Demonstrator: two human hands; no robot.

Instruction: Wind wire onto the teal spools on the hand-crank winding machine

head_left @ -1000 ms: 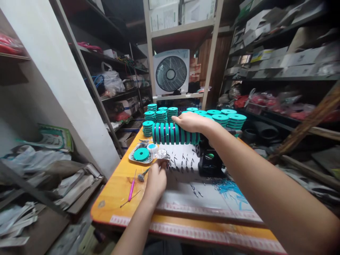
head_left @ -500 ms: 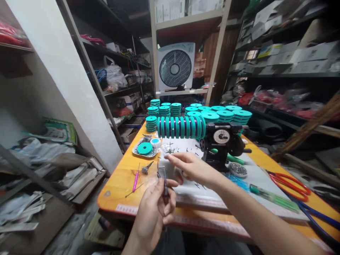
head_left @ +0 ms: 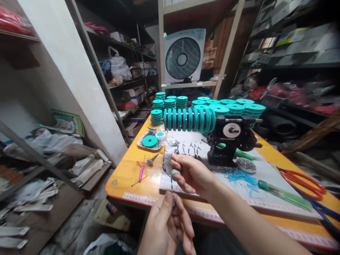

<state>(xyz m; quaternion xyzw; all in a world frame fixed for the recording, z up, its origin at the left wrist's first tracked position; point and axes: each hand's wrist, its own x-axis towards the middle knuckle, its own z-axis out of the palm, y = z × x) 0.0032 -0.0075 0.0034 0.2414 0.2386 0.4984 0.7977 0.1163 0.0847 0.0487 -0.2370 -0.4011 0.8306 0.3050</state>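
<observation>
My left hand (head_left: pixel 168 219) is in front of the table's near edge, its thumb and fingers closed on a small dark slim piece (head_left: pixel 174 202). From there a thin dark line (head_left: pixel 171 184) with small dark parts runs up beside my right hand. My right hand (head_left: pixel 192 173) hovers over the white board (head_left: pixel 183 140), thumb and forefinger pinched together; what is between them is too small to make out. A grey band (head_left: pixel 174 172) wraps one of its fingers. Several short dark pieces (head_left: pixel 196 150) lie on the board behind it.
A black winding machine (head_left: pixel 224 138) carries a row of green spools (head_left: pixel 188 119). More green spools (head_left: pixel 228 108) stand behind. To the left are a tray (head_left: pixel 140 146) and a purple-handled tool (head_left: pixel 141 171); to the right, blue clippings (head_left: pixel 243 179), a green cutter (head_left: pixel 284 194) and red-handled scissors (head_left: pixel 302 182).
My left hand has moved down toward me, past the table edge, and the thin line now stretches above it. My right hand has lowered slightly and curled more. The view has shifted.
</observation>
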